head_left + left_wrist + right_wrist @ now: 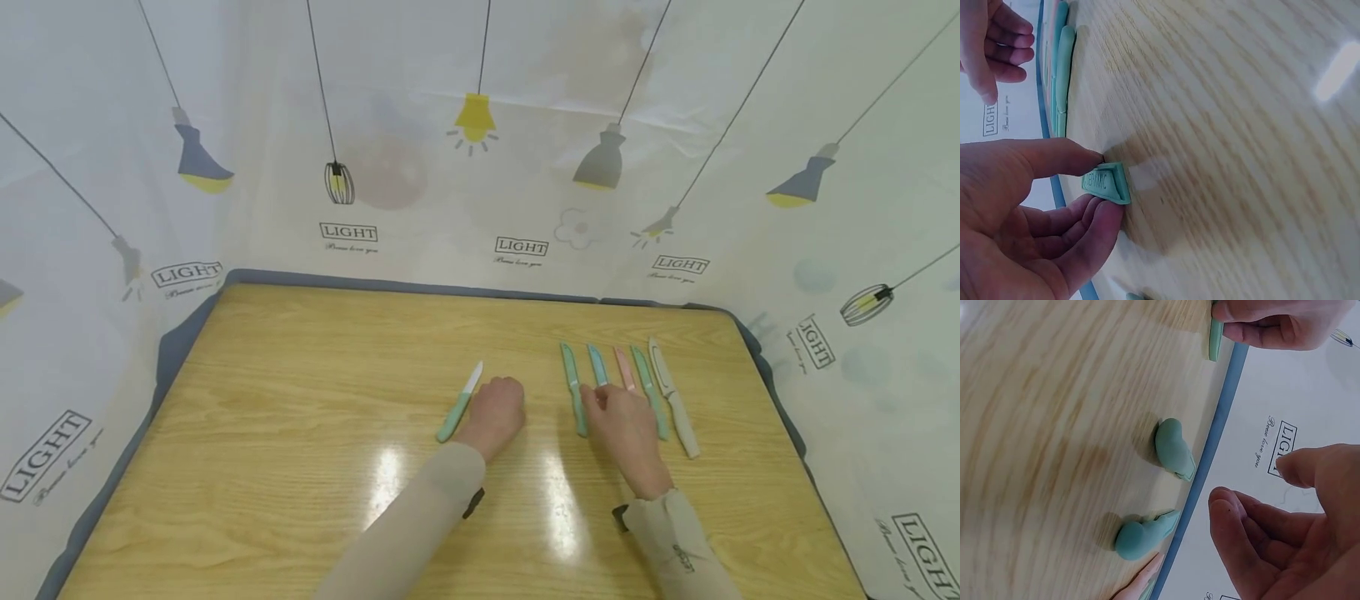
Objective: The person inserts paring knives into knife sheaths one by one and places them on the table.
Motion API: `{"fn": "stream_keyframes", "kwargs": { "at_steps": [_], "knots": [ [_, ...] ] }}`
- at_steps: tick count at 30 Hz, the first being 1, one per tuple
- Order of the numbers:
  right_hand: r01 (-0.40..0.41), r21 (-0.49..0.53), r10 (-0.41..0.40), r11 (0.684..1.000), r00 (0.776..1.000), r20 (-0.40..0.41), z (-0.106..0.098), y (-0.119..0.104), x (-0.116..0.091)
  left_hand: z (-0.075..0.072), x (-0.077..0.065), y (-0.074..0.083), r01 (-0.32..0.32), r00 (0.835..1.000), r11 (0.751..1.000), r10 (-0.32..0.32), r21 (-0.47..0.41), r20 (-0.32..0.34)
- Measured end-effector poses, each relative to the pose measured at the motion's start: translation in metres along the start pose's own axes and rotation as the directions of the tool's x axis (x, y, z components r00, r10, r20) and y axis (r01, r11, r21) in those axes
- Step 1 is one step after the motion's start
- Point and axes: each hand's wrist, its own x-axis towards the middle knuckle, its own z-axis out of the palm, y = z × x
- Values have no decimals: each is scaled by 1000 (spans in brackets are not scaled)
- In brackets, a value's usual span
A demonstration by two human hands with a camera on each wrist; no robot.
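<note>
My left hand [495,412] pinches a small green blade sheath [1107,182], marked with raised letters, between thumb and fingers. Just left of that hand lies a knife with a green handle [453,418] and a bare white blade. Over the row of sheathed knives at the right is my right hand [628,427], its fingers loosely bent and thumb apart, holding nothing in the right wrist view. The row runs from a green knife [571,375] through a blue knife [597,360], a pink knife [622,362] and another green knife [645,379] to an off-white knife [678,408].
The wooden table [300,375] has a dark blue-grey edging [420,288] along its back and sides. A white sheet [420,192] printed with hanging lamps rises behind it and on both sides.
</note>
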Motion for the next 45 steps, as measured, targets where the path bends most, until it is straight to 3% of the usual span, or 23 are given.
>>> {"fn": "stream_keyframes", "kwargs": {
  "at_steps": [7,13,16,22,26,29,35,39,45],
  "knots": [
    [7,-20,-7,1000,1000,7,2,-7,1,3,-6,-13,-27,999,986,22,-164,-28],
    [11,4,-11,1000,999,34,5,-15,2,-13,-18,-26,-23,999,959,10,-283,-48],
    [21,11,-22,1000,999,38,8,-19,2,-20,-22,-32,-22,998,928,-2,-371,-64],
    [50,22,-51,999,998,44,15,-30,0,-28,-24,-38,-66,994,863,16,-501,-104],
    [69,30,-71,997,996,49,20,-41,-1,-30,-27,-45,-90,990,806,9,-586,-139],
    [80,13,-80,997,995,57,26,-50,-1,-32,-31,-55,-91,985,757,-28,-647,-172],
    [110,16,-111,994,990,86,36,-72,-1,-35,-36,-79,-65,966,683,-139,-727,-217],
    [151,24,-153,988,984,90,43,-86,-2,-37,-41,-90,-33,958,601,-209,-799,-197],
    [182,8,-182,983,977,110,56,-105,-1,-37,-50,-108,-56,950,514,-236,-856,-204]
  ]
}}
